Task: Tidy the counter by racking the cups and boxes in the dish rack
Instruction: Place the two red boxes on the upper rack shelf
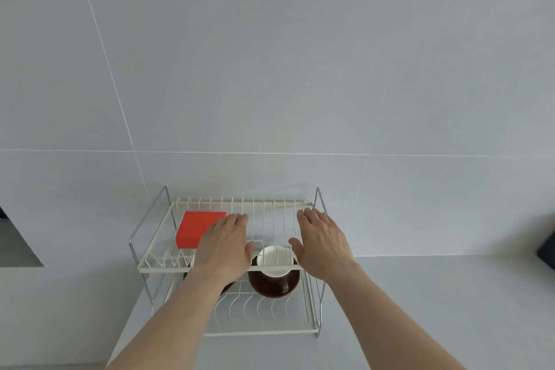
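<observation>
- Head view: a two-tier dish rack [159, 270] of cream-coated wire in a chrome frame is seen against a pale grey tiled wall [270, 69], standing on a pale grey counter [420, 309].
- The left hand [223, 245] is held flat over the upper tier, palm down, fingers together and extended; nothing is gripped.
- The right hand [322, 242] is likewise spread and empty, over the right end of the upper tier, its fingertips near the back rail.
- A flat red rectangular box [195, 228] is lying on the upper tier, just beside and partly under the left hand, on its outer side.
- A white-lined dark brown cup [274, 260] is seen between the two hands, below the upper tier's wires, apparently on a dark brown saucer [274, 285] on the lower tier.
- A second dark rounded piece [226, 287] shows under the left wrist; what it is cannot be told.
- No loose cup or box is visible on the counter, so the racking appears largely done.
- The step in hand is judged to be a final settling or release of the racked items.
- The hands are best lifted straight up, clear of the wires, so that the red box is not dragged.
- The rack should not be pushed towards the wall, and the cup's seating should be checked before the hands are drawn away.
</observation>
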The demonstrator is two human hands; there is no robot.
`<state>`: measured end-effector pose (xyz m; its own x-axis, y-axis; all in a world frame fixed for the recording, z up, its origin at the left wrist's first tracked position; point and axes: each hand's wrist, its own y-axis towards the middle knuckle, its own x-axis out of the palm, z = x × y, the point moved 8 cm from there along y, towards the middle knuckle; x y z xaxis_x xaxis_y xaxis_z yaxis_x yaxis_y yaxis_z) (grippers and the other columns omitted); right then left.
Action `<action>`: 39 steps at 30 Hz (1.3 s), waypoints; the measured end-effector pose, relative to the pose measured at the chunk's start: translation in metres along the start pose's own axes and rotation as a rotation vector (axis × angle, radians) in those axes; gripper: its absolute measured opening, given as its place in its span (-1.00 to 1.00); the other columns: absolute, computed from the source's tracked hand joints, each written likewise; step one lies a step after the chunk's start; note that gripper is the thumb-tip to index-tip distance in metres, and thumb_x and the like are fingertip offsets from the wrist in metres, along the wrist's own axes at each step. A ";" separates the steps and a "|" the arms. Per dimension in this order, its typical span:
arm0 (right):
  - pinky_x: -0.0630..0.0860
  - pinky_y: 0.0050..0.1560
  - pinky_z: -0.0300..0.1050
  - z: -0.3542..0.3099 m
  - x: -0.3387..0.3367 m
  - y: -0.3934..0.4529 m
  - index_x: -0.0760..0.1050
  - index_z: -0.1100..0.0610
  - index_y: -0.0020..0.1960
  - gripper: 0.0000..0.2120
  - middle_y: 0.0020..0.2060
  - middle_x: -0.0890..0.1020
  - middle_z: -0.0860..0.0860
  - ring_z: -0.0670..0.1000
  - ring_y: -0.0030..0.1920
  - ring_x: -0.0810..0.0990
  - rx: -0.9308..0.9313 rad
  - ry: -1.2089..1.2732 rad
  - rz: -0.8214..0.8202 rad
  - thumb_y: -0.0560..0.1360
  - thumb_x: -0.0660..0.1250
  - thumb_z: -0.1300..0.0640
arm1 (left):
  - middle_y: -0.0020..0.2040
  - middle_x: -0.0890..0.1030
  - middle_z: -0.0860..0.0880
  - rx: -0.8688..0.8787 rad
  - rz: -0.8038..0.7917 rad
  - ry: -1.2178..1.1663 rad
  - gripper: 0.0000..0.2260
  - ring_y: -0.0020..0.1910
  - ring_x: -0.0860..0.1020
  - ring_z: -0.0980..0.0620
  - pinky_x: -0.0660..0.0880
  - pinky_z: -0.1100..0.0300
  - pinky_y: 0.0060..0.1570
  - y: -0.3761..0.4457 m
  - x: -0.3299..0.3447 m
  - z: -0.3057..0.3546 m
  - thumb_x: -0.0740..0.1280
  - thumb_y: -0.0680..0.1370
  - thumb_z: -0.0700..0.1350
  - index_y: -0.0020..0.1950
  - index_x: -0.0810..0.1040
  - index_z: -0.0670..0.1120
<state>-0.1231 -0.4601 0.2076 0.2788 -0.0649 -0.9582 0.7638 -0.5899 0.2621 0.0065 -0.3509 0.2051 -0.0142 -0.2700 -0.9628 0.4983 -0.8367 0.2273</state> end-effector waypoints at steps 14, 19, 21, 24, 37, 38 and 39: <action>0.36 0.26 -0.11 0.142 0.007 -0.131 0.35 0.13 0.37 -0.59 0.27 0.49 -0.01 0.07 0.31 0.43 0.309 0.038 -0.058 0.59 0.22 -0.04 | 0.44 0.42 -0.10 0.109 -0.014 -0.002 -0.54 0.48 0.28 -0.12 0.21 0.00 0.48 -0.054 0.075 0.129 0.28 0.52 0.05 0.39 0.41 -0.07; 0.38 0.27 -0.10 0.187 0.050 -0.191 0.32 0.12 0.41 -0.56 0.31 0.49 0.00 0.08 0.32 0.44 0.479 0.093 -0.169 0.59 0.22 -0.05 | 0.36 0.49 -0.09 0.073 0.017 -0.065 -0.51 0.40 0.40 -0.08 0.38 0.03 0.39 -0.094 0.109 0.144 0.38 0.45 -0.02 0.35 0.43 -0.13; 0.39 0.26 -0.10 0.199 0.067 -0.212 0.33 0.11 0.41 -0.56 0.31 0.49 0.00 0.07 0.32 0.45 0.542 0.120 -0.213 0.60 0.22 -0.05 | 0.30 0.51 -0.02 0.074 -0.085 -0.103 -0.55 0.34 0.42 -0.04 0.41 0.10 0.33 -0.109 0.133 0.153 0.34 0.49 0.01 0.34 0.39 -0.07; 0.43 0.22 -0.06 0.215 0.093 -0.242 0.35 0.12 0.39 -0.57 0.29 0.51 0.01 0.09 0.30 0.46 0.653 0.182 -0.271 0.59 0.23 -0.05 | 0.32 0.46 0.06 0.064 -0.255 -0.166 -0.57 0.34 0.39 0.03 0.38 0.16 0.31 -0.126 0.170 0.168 0.24 0.55 0.05 0.40 0.33 -0.01; 0.42 0.34 0.00 0.254 0.161 -0.342 0.38 0.18 0.45 -0.43 0.37 0.51 0.09 0.12 0.37 0.47 1.224 0.587 -0.262 0.52 0.34 -0.07 | 0.36 0.49 0.04 -0.074 -0.753 -0.422 -0.50 0.30 0.49 0.02 0.44 0.08 0.25 -0.156 0.283 0.236 0.30 0.50 0.17 0.39 0.38 0.01; 0.42 0.33 -0.02 0.255 0.164 -0.346 0.37 0.18 0.45 -0.41 0.37 0.51 0.08 0.11 0.36 0.48 1.242 0.602 -0.256 0.52 0.35 -0.09 | 0.35 0.50 0.03 -0.088 -0.762 -0.435 -0.48 0.29 0.51 0.01 0.45 0.08 0.24 -0.156 0.287 0.240 0.31 0.49 0.19 0.38 0.39 0.00; 0.42 0.31 -0.03 0.255 0.168 -0.349 0.39 0.18 0.44 -0.40 0.36 0.52 0.07 0.10 0.35 0.49 1.257 0.610 -0.255 0.51 0.36 -0.10 | 0.34 0.51 0.03 -0.100 -0.773 -0.442 -0.47 0.28 0.51 0.01 0.45 0.07 0.23 -0.156 0.291 0.244 0.31 0.49 0.20 0.38 0.39 0.00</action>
<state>-0.4915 -0.4704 -0.0738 0.6642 0.3121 -0.6793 -0.0971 -0.8650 -0.4924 -0.2870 -0.4152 -0.0748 -0.6993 0.1754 -0.6930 0.2843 -0.8212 -0.4948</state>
